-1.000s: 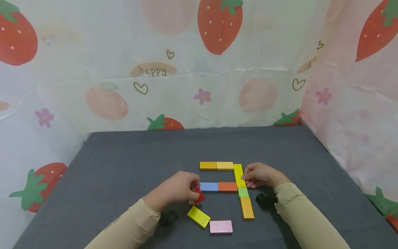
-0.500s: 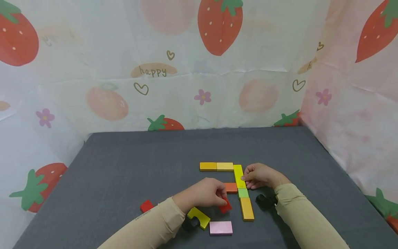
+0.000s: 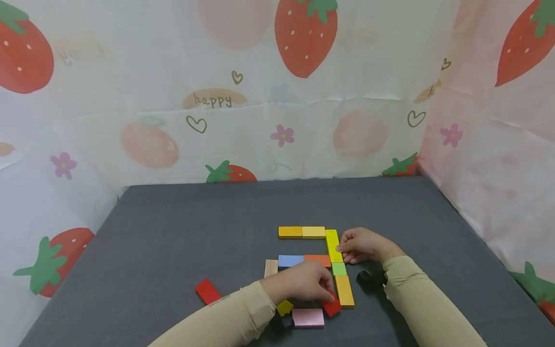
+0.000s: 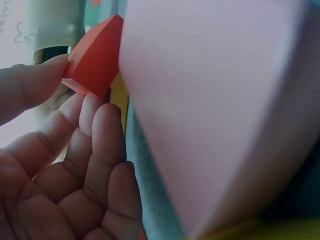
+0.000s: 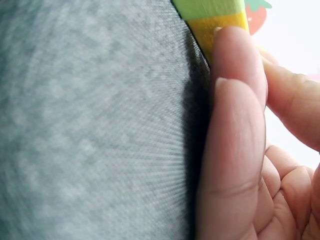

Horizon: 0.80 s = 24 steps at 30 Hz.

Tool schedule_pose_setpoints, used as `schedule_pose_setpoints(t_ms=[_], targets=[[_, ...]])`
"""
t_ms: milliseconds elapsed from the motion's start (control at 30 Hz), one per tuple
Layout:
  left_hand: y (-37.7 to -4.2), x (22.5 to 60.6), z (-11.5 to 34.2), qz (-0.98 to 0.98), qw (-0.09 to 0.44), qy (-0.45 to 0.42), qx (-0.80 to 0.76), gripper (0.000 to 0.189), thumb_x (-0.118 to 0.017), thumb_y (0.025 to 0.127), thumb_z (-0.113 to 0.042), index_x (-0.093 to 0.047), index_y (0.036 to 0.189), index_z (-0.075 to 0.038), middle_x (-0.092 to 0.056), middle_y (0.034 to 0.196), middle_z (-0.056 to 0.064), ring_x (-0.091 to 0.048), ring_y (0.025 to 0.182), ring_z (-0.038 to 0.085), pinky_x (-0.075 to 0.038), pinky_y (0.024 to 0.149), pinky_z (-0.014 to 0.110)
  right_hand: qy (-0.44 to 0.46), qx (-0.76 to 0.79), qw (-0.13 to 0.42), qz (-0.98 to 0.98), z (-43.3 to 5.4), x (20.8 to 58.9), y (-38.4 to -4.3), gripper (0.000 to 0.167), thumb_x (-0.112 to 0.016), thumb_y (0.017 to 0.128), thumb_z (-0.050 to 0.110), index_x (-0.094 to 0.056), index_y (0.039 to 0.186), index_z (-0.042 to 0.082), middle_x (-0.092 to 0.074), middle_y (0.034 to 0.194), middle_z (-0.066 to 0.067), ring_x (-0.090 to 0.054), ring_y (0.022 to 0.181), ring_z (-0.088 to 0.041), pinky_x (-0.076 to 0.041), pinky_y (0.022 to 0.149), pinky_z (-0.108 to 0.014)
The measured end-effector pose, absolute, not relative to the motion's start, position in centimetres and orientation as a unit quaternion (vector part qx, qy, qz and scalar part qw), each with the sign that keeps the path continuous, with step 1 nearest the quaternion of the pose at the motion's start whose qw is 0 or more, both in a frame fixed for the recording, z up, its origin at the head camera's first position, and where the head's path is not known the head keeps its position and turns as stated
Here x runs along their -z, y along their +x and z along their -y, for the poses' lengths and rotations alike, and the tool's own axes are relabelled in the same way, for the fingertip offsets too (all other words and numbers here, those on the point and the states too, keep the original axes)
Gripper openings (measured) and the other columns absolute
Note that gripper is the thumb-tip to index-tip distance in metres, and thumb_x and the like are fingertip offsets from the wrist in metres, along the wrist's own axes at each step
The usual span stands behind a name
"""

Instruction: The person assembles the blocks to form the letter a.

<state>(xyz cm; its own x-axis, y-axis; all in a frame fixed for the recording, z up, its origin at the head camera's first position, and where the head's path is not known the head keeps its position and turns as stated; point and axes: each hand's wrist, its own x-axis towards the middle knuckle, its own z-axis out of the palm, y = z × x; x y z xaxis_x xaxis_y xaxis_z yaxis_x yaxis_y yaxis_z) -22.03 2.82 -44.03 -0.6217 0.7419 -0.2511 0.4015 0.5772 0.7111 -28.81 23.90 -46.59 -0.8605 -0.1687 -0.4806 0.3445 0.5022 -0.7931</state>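
Note:
My left hand pinches a red block between thumb and fingertips, also plain in the left wrist view as a red block. The block is tilted, close to the lower end of the orange-yellow block and right of the pink block. My right hand holds the long yellow block, thumb on its top and fingers along its right side. Against it lies a light green block. A blue block and an orange block form the middle row.
At the top is a row of a golden block and a pale yellow block. A wooden block, a partly covered yellow-green block and another red block lie left on the grey table.
My left hand has carried the red block rightward and nearer, from left of the blue block to the column's lower end. The right hand has stayed in place.

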Motion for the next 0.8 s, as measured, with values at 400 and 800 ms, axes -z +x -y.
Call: schedule_pose_setpoints(t_ms=[400,800], targets=[[-21.63,44.38,-3.31,-0.845,0.303,0.324,-0.297,0.011,-0.071,0.079,-0.021,-0.067,0.070,-0.017,-0.058,0.061,-0.007,-0.049,0.057,0.007,-0.039,0.053,0.020,0.044,0.497,0.264,-0.826,-24.02,46.52,-28.77,0.019,-0.065,0.084,0.020,-0.056,0.082,0.004,-0.061,0.068,-0.007,-0.060,0.057,-0.014,-0.051,0.057,-0.028],[-21.13,44.37,-3.70,-0.855,0.305,0.318,-0.274,0.011,-0.072,0.078,-0.021,-0.065,0.070,-0.018,-0.058,0.064,-0.007,-0.048,0.058,0.007,-0.038,0.052,0.021,0.049,0.493,0.261,-0.829,-23.96,46.59,-28.84,0.018,-0.065,0.084,0.020,-0.056,0.083,0.004,-0.062,0.069,-0.008,-0.060,0.058,-0.015,-0.051,0.058,-0.028]])
